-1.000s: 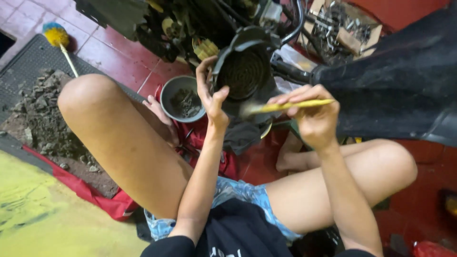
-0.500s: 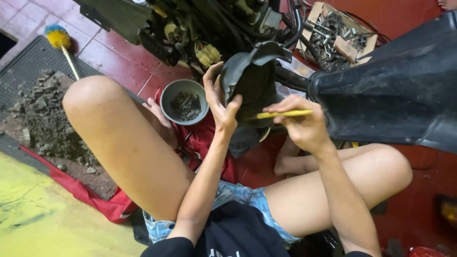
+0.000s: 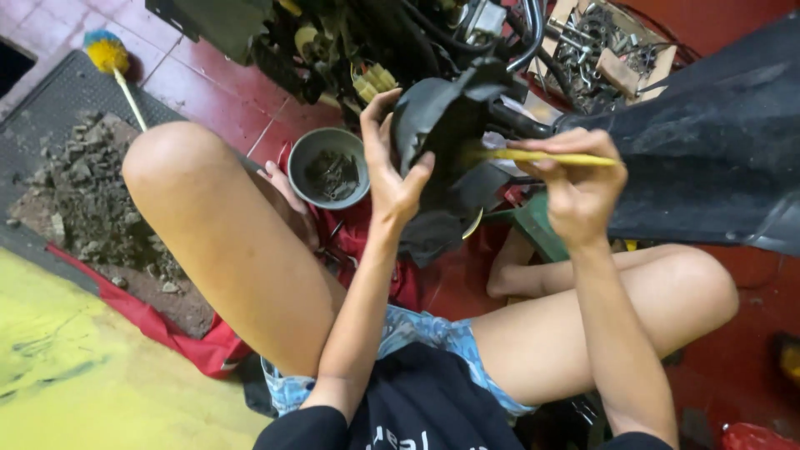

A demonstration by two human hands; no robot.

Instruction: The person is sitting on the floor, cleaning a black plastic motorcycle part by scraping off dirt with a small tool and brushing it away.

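Observation:
My left hand (image 3: pixel 390 158) grips a dark, dirty round cover part (image 3: pixel 446 125) by its left edge and holds it up edge-on in front of a motorcycle engine. A thin yellow-handled tool (image 3: pixel 546 156) lies in the fingers of my right hand (image 3: pixel 575 183), its tip against the inner face of the cover. I sit on the floor with my left knee (image 3: pixel 179 158) raised and my right leg (image 3: pixel 633 300) folded. A large black plastic body panel (image 3: pixel 708 142) hangs just right of my right hand.
A grey bowl (image 3: pixel 304 154) with small metal parts stands on the red tiled floor by my left knee. A box of bolts and tools (image 3: pixel 596 42) lies behind the panel. Rubble (image 3: pixel 79 187) sits on a mat at left, beside a yellow-handled brush (image 3: pixel 112 62). A red rag (image 3: pixel 183 337) lies underneath.
My left hand turned the cover from open-face toward me to edge-on. My right hand brought the yellow tool up and in against the cover. The view shifted slightly.

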